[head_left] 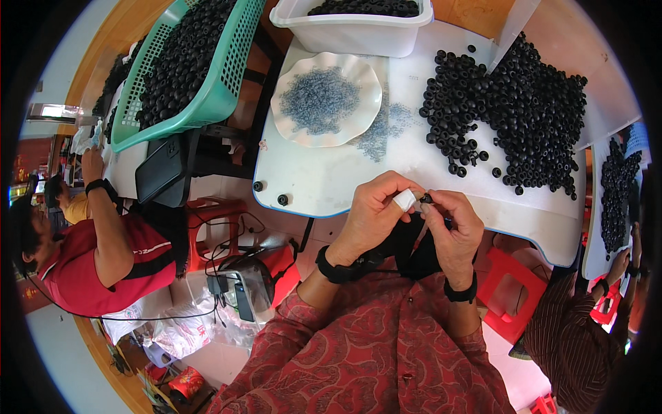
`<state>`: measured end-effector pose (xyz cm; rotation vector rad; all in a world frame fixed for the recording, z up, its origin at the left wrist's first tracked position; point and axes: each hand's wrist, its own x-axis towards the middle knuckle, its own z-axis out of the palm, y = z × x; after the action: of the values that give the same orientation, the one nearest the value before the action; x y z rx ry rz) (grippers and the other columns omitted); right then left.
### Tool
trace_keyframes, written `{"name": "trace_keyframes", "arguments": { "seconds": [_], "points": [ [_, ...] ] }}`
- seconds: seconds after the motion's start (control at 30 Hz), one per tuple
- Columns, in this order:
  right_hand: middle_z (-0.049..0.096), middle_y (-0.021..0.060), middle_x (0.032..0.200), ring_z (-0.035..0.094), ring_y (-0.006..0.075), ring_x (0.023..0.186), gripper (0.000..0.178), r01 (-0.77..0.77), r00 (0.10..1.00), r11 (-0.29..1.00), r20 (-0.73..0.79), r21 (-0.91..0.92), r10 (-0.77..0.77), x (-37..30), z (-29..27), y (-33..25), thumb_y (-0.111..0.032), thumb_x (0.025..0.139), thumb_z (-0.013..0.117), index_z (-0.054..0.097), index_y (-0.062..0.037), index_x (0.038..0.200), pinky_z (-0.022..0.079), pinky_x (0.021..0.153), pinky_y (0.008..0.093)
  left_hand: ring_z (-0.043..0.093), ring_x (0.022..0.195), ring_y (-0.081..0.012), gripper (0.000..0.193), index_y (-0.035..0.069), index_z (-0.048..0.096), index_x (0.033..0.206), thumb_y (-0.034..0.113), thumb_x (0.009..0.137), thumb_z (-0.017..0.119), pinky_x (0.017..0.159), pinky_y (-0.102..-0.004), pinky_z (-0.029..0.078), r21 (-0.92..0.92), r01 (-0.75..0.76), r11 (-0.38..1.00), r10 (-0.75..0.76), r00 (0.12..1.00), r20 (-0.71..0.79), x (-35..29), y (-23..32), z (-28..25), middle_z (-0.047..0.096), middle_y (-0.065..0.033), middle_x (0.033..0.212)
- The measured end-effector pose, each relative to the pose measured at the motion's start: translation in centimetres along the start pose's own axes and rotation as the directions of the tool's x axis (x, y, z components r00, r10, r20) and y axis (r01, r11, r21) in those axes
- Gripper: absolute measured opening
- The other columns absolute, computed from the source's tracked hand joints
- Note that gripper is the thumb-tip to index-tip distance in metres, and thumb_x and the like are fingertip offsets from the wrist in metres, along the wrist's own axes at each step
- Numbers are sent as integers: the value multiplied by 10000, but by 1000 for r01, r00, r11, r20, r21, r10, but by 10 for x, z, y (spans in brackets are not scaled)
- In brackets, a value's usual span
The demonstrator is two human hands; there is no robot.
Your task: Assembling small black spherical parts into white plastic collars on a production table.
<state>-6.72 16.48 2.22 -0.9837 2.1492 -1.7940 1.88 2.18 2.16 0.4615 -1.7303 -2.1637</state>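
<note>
Both hands meet just past the table's near edge, fingertips almost touching. My right hand [452, 228] pinches a small round black part [426, 198] between thumb and fingers. My left hand [376, 214] is closed in a pinch beside it, with a white wrap [405, 200] around one digit; whatever lies between those fingertips is too small to make out. Beyond my hands, a heap of ring-shaped black parts [531, 110] covers the right of the white table [310, 186]. A scalloped white plate [369, 114] holds many tiny clear bluish rings [321, 100], and more rings lie scattered beside it.
A white tub [352, 34] of black parts stands at the table's back. Left of it is a green basket [221, 90], full of them. Two loose black parts [283, 200] sit near the left corner. Red stools [510, 290] stand below; other people sit on both sides.
</note>
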Motion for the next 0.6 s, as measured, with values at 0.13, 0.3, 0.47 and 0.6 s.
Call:
{"name": "trace_keyframes", "arguments": {
  "seconds": [0.13,0.3,0.47,0.6],
  "points": [
    [670,80,981,630,90,759,212,-77,997,994,10,78,76,0,-1,-2,38,863,703,673,15,1072,497,657,216,612,718,-74,133,-11,674,1055,52,950,623,642,-215,519,-86,63,994,-61,998,24,-1,2,-1,670,-39,914],
    [663,79,994,622,94,772,212,-53,999,996,18,78,51,0,-1,0,40,865,701,674,10,1073,496,669,218,610,713,-83,150,-14,667,1076,34,936,640,653,-214,511,-101,137,985,-137,991,12,-1,-1,1,678,-46,938],
    [653,86,1007,631,120,816,218,17,999,1000,34,13,-18,1,-2,1,50,854,702,676,0,1066,508,681,233,620,726,-90,178,-28,657,1105,31,938,634,668,-219,518,-199,204,958,-201,979,39,-1,0,2,681,-58,959],
    [628,90,1017,636,139,822,241,81,996,995,28,-61,-80,4,-3,-3,62,834,713,682,-3,1064,517,684,245,644,763,-104,193,-34,651,1128,27,949,612,694,-225,537,-267,239,934,-233,971,54,-1,-3,7,687,-79,994]
  ]
}}
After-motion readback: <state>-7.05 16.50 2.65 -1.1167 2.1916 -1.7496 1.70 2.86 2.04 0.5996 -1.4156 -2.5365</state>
